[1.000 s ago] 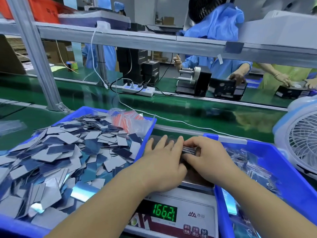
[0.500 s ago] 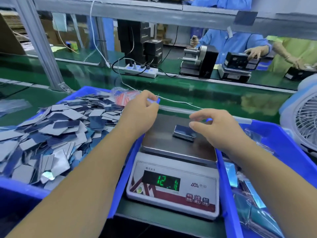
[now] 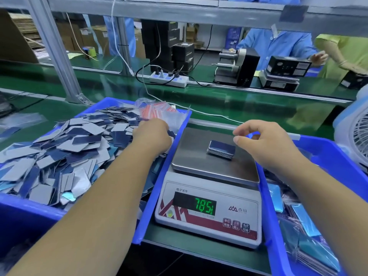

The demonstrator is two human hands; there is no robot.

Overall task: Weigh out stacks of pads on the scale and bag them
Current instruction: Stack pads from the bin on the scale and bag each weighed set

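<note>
Bare right hand (image 3: 264, 144), fingers loosely curled, empty, above stack of pads (image 3: 221, 149); left hand (image 3: 153, 136) fingers hidden.

Just one camera here, head-mounted on the person, pointing forward and down over both forearms. It sits pretty close over the bench: the scale (image 3: 209, 196) is dead centre and low in frame, with a blue bin (image 3: 111, 104) off to the left and another blue bin (image 3: 326, 148) at the right edge. The wide-angle lens bends the edges a bit. Up top it looks across the green conveyor (image 3: 219, 100) at a person in a blue coat (image 3: 278, 44). There's no second view to overlap with.
</note>
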